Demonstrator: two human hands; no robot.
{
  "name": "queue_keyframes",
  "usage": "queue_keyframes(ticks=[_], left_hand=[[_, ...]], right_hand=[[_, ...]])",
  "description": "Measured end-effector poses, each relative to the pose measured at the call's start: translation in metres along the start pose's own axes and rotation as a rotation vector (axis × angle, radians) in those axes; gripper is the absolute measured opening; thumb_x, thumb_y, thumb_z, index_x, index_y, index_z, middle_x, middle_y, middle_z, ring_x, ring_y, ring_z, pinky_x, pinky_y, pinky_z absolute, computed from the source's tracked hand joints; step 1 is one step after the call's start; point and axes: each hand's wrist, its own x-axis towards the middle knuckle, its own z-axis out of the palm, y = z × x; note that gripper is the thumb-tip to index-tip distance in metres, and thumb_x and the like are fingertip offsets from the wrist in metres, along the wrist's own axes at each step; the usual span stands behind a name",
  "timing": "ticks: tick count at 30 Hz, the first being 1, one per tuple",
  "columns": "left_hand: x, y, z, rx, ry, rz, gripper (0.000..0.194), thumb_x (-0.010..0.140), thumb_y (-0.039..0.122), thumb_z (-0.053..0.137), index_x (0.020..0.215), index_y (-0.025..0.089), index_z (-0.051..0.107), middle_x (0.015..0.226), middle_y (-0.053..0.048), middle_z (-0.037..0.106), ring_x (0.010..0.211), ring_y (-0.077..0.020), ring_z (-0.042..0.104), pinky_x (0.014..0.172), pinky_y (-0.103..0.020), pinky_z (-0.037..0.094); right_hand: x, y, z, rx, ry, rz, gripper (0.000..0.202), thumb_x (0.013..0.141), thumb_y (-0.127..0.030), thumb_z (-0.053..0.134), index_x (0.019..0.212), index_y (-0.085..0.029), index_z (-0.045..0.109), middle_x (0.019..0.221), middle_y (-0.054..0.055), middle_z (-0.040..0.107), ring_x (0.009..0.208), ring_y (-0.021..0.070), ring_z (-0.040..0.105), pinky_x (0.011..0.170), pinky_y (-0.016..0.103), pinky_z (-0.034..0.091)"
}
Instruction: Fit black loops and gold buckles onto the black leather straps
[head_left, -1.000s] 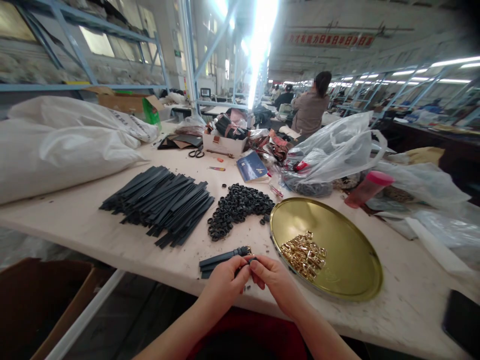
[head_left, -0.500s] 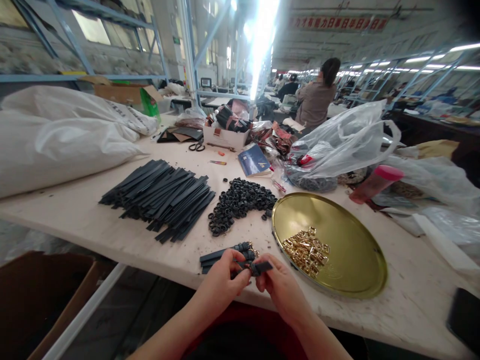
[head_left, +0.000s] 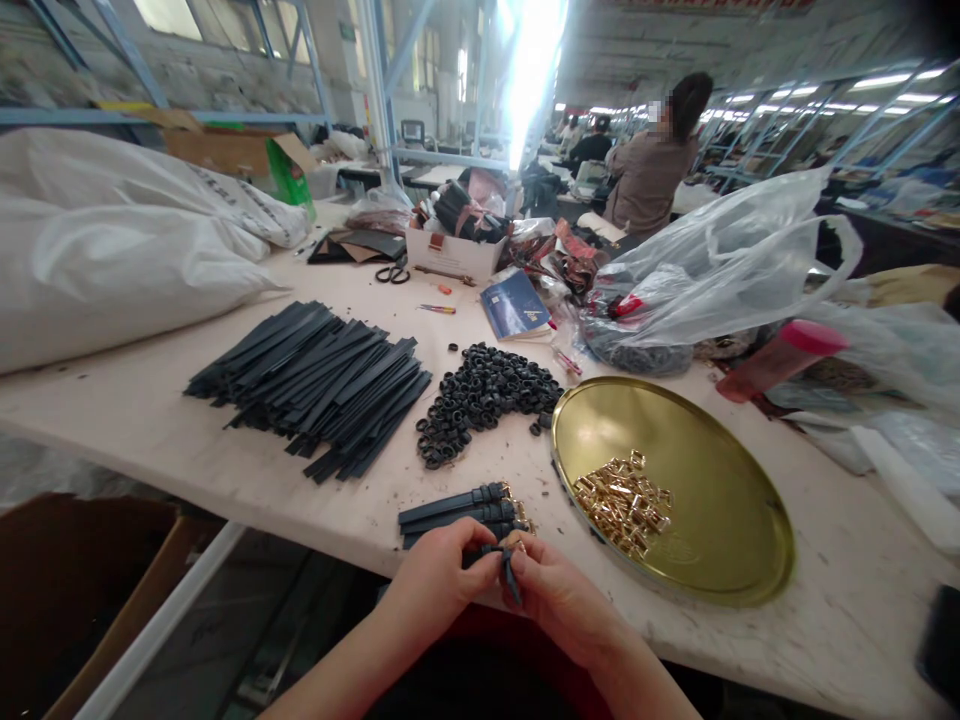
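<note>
At the table's front edge both my hands meet on one dark strap [head_left: 511, 580]. My left hand [head_left: 450, 562] is closed on it, thumb and fingers pinched. My right hand [head_left: 551, 585] pinches the strap's other part, whose short end points down between the hands. A bit of gold metal shows at the right fingertips, mostly hidden. Just beyond lie several straps with gold buckles [head_left: 457, 508], side by side. Farther off are a heap of small black loops [head_left: 487, 395] and a pile of loose dark strips [head_left: 315, 385]. Gold buckles [head_left: 622, 500] sit heaped on a round gold tray [head_left: 720, 500].
A white sack [head_left: 120, 250] lies at the left. Scissors [head_left: 392, 273], a blue booklet [head_left: 516, 305] and a filled white box [head_left: 450, 255] stand toward the back. Right are a clear plastic bag [head_left: 720, 270] and a pink-capped bottle [head_left: 780, 360]. A person [head_left: 649, 170] stands beyond the table.
My hands have come closer together. The strap's short end, which pointed right, now points down between my fingers. The view has tilted down slightly.
</note>
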Motion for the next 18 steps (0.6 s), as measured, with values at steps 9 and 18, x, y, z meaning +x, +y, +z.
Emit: queue_keyframes(ticks=[9, 18], left_hand=[[-0.007, 0.006, 0.000, -0.573, -0.173, -0.203, 0.021, 0.065, 0.028, 0.061, 0.080, 0.013, 0.057, 0.065, 0.003, 0.058, 0.051, -0.0077, 0.046, 0.050, -0.020, 0.035], [-0.018, 0.003, 0.014, -0.705, -0.293, -0.255, 0.020, 0.062, 0.021, 0.063, 0.079, 0.012, 0.058, 0.062, 0.001, 0.061, 0.054, -0.0092, 0.053, 0.055, -0.021, 0.039]], right_hand=[[0.003, 0.001, -0.002, -0.653, 0.471, -0.386, 0.023, 0.074, -0.041, 0.057, 0.076, -0.020, 0.045, 0.056, -0.005, 0.047, 0.050, 0.0115, 0.043, 0.051, 0.025, 0.035], [-0.029, -0.003, -0.006, -1.186, 0.152, -0.449, 0.012, 0.085, -0.027, 0.040, 0.085, -0.020, 0.050, 0.072, 0.001, 0.057, 0.065, 0.0153, 0.052, 0.060, 0.026, 0.037]])
